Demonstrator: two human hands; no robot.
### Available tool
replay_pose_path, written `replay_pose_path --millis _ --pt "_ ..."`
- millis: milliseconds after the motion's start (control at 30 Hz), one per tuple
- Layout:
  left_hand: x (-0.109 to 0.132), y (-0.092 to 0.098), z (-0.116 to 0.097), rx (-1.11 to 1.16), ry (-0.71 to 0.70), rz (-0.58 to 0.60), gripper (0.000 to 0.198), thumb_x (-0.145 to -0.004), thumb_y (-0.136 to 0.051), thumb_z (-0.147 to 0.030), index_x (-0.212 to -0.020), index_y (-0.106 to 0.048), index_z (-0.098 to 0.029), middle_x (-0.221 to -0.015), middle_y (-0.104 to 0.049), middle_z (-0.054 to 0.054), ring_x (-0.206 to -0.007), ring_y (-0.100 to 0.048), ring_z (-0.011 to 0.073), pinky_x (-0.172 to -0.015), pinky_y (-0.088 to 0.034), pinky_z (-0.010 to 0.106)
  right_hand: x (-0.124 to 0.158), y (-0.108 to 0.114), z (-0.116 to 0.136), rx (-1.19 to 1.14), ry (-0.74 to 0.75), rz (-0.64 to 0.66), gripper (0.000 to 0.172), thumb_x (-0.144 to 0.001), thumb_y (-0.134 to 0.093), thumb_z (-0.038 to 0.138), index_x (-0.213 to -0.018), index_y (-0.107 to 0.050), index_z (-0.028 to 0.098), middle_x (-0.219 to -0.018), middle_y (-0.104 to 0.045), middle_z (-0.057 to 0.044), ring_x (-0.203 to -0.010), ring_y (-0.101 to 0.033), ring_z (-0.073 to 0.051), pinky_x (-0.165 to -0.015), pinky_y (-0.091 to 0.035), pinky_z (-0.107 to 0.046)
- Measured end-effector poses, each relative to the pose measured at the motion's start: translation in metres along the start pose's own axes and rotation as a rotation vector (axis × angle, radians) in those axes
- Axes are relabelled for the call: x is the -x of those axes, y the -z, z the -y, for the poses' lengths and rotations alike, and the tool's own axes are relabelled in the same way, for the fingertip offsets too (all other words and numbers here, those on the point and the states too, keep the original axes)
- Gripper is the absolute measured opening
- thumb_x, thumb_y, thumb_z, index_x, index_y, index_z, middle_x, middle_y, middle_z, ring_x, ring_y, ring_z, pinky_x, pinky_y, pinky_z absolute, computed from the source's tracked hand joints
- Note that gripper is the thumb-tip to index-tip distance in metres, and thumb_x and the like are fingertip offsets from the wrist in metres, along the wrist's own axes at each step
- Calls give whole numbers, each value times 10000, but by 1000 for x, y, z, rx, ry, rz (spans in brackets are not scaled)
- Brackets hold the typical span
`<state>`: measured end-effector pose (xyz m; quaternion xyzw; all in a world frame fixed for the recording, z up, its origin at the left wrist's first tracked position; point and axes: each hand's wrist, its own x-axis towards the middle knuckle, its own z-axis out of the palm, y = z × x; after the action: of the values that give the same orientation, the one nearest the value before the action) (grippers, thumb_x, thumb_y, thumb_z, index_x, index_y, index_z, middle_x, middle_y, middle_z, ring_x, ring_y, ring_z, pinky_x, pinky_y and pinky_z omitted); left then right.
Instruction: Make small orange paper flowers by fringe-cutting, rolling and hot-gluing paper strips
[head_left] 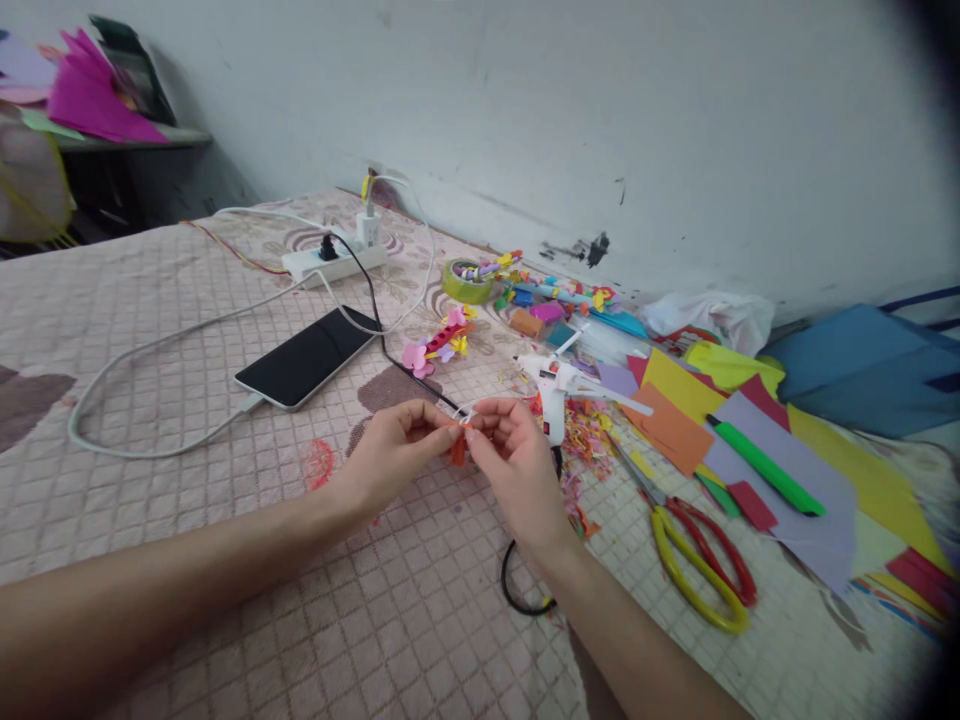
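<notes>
My left hand and my right hand meet above the quilted cloth, fingertips close together. Both pinch a small orange fringed piece that hangs like a tassel, with a thin white strand looping above it. Part of the piece is hidden behind my fingers. Just beyond my right hand a white glue gun rests among paper scraps. Scissors with one yellow and one red handle lie to the right of my right hand.
A phone on a white cable lies left of my hands, near a power strip. Tape and a flower-decorated stick lie behind. Coloured paper sheets and a green cutter cover the right side, beside the wall.
</notes>
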<state>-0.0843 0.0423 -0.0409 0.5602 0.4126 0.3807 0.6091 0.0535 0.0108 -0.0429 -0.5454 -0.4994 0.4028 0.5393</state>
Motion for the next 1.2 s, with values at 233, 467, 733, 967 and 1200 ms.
replay_pose_path --millis 233,467,733,967,1200 --pt "1 -1 -2 69 52 37 182 -788 -592 -325 -738 -609 -151 -738 -650 32 -712 -604 145 -711 -489 277 -1 3 0 19 10 -13 189 -759 -591 194 -929 -510 210 -799 -587 10 -710 -582 -131 -647 -489 -269" --pt "1 -1 -3 13 22 40 175 -789 -579 -310 -703 -599 -159 -704 -644 26 -686 -599 146 -691 -487 279 -1 4 0 52 32 -3 179 -771 -599 211 -928 -513 211 -765 -576 19 -683 -573 -130 -621 -481 -262" --pt "1 -1 -3 34 50 49 194 -791 -584 -337 -716 -613 -161 -718 -646 21 -696 -597 141 -702 -482 271 -2 6 -2 56 25 -14 145 -784 -596 238 -913 -534 211 -763 -575 16 -674 -567 -131 -614 -468 -259" --pt "1 1 -6 28 58 74 165 -789 -587 -295 -692 -595 -162 -697 -656 22 -678 -601 138 -691 -471 268 -2 7 0 -7 -18 -49 176 -862 -531 358 -950 -573 211 -829 -652 -14 -776 -623 -154 -714 -484 -295" --pt "2 0 -4 74 101 200 194 -799 -602 -345 -747 -590 -158 -769 -632 19 -726 -587 136 -713 -459 265 -3 4 4 -358 -212 75 243 -798 -597 308 -1027 -598 227 -883 -712 -27 -810 -660 -171 -764 -483 -324"
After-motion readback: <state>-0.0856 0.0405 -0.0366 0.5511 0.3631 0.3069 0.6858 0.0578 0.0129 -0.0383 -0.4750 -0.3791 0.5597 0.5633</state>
